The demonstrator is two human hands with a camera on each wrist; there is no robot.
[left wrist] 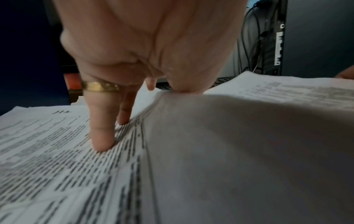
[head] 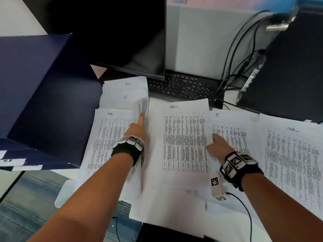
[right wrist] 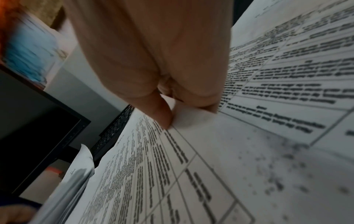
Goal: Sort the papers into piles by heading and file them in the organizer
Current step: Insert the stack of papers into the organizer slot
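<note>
A: Start big. The blue organizer [head: 43,95] stands at the left of the bench [head: 64,193], beside the monitor [head: 111,32], and nothing looks filed yet. Papers cover the bench: an HR sheet [head: 108,142] at the left, the Admin sheet [head: 183,142] in the middle, an IT sheet [head: 232,130] and another Admin sheet [head: 293,163] to the right, with more at the back.

B: What might go wrong?

A: I'd say the Admin sheet could crease or drag its neighbours along, since both hands grip it by thin edges while it overlaps the others. Loose sheets near the front edge might slide off too.

B: And the hands?

A: The left hand [head: 138,130] pinches the sheet's left edge under its thumb, two fingers [left wrist: 101,136] pressing the HR sheet. The right hand [head: 218,145] pinches the right edge between thumb and fingertips. Both forearms reach forward, palms down.
</note>
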